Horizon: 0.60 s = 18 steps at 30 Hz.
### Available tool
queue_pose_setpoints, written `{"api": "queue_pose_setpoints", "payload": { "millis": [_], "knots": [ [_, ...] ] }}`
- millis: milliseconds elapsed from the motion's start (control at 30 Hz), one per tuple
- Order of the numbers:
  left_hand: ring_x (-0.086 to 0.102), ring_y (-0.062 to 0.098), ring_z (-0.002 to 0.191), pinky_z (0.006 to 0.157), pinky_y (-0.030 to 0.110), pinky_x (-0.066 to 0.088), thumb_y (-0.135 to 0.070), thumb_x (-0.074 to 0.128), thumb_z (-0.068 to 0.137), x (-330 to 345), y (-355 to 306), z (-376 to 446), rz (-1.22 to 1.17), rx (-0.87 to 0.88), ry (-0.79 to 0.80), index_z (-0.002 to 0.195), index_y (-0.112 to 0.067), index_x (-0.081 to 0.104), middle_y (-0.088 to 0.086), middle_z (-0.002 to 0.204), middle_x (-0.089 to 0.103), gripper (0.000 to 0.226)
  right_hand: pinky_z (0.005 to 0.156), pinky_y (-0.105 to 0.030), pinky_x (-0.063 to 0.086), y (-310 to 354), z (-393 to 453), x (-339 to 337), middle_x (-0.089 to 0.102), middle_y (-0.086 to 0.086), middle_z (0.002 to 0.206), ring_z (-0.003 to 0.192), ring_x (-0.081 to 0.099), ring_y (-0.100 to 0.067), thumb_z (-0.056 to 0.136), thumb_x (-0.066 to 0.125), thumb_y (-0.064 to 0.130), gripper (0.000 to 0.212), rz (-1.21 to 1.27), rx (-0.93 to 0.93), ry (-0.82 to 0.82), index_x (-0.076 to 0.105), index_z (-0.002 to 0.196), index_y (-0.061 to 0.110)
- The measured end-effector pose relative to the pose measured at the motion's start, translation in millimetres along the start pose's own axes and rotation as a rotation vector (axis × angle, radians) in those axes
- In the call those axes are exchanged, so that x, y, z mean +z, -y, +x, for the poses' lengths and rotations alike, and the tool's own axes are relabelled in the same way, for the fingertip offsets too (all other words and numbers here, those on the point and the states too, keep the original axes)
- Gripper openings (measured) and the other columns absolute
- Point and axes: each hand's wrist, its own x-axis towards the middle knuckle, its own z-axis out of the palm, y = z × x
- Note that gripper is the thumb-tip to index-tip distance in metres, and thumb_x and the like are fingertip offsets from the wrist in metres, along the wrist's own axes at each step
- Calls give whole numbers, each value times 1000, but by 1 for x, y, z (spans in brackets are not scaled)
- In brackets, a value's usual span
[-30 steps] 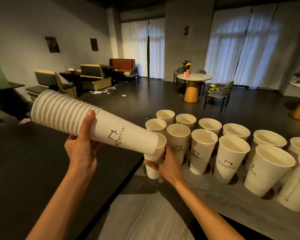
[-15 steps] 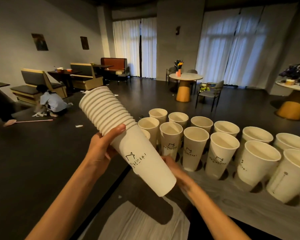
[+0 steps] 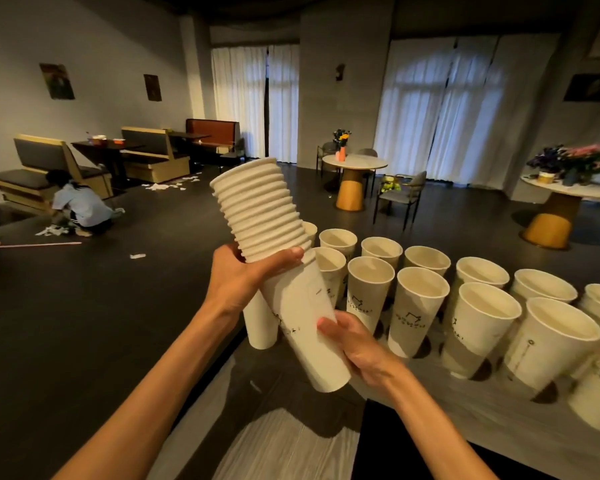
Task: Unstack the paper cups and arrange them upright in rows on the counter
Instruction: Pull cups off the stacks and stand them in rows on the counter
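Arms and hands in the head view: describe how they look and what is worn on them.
Both forearms are bare as far as the frame shows, with no sleeves in view. The left hand and the right hand wear no gloves, and no rings, watch or bracelet can be seen. The fingernails are short, with no obvious polish. No marks or tattoos are visible on either arm.

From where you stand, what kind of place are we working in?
Most likely a cafe or restaurant dining room: upholstered booth benches with a dark table along the left wall, round white-topped tables on yellow cone bases with flower vases, and rows of printed white paper cups on the grey counter.
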Motion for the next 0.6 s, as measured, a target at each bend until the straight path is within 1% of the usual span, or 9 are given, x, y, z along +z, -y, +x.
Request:
{"api": "queue_pose_setpoints", "payload": {
  "millis": [100,167,200,267,333,400,467,533,600],
  "knots": [
    [73,3,102,80,20,60,-48,98,45,-6,-5,-1,55,50,-120,123,-19,68,-6,110,77,88,74,-11,47,-9,0,2,58,23,117,109,59,-3,54,95,46,83,-304,-48,-148,48,123,42],
    [72,4,105,87,26,61,-44,95,49,-14,-9,1,-5,55,-218,127,-18,64,-5,116,74,88,81,-10,45,-23,4,5,52,23,122,120,52,-3,60,95,35,89,-345,-66,-235,41,131,37],
    [71,7,107,93,33,60,-41,94,50,-18,-12,2,-64,47,-271,128,-17,63,-4,119,73,88,89,-12,44,-32,8,7,50,21,125,122,48,-4,62,94,32,92,-328,-60,-272,38,135,35],
    [68,15,114,103,45,55,-38,96,48,-27,-17,3,-209,11,-363,126,-19,59,-2,122,70,88,104,-25,41,-46,19,10,48,11,139,128,44,-7,63,93,32,102,-307,-49,-340,32,145,29],
    [65,17,116,105,48,53,-33,90,50,-35,-20,0,-323,-23,-401,119,-26,54,-3,123,66,78,111,-40,41,-54,29,12,45,4,150,136,44,-16,62,93,35,107,-272,-48,-397,31,148,28],
    [64,17,117,101,46,55,-28,85,56,-46,-22,-4,-365,-40,-411,122,-28,49,-2,126,63,76,111,-46,41,-56,37,16,47,3,149,137,45,-20,62,93,33,104,-245,-25,-427,33,147,27],
    [64,19,119,95,45,58,-25,85,59,-58,-21,-8,-410,-61,-414,132,-26,45,0,130,62,83,111,-48,40,-54,41,18,49,3,147,137,45,-20,62,93,32,103,-244,-19,-434,34,146,29],
    [63,22,121,91,45,59,-24,85,65,-65,-21,-13,-458,-101,-400,140,-23,43,2,133,61,86,109,-47,41,-53,46,21,51,7,143,135,45,-17,63,93,30,100,-252,-18,-443,35,144,31],
    [61,23,122,93,47,59,-21,82,72,-65,-21,-19,-490,-172,-382,137,-21,45,4,132,59,75,108,-41,41,-50,47,22,53,16,134,131,45,-9,62,94,29,93,-260,-52,-401,39,137,35]
  ]
}}
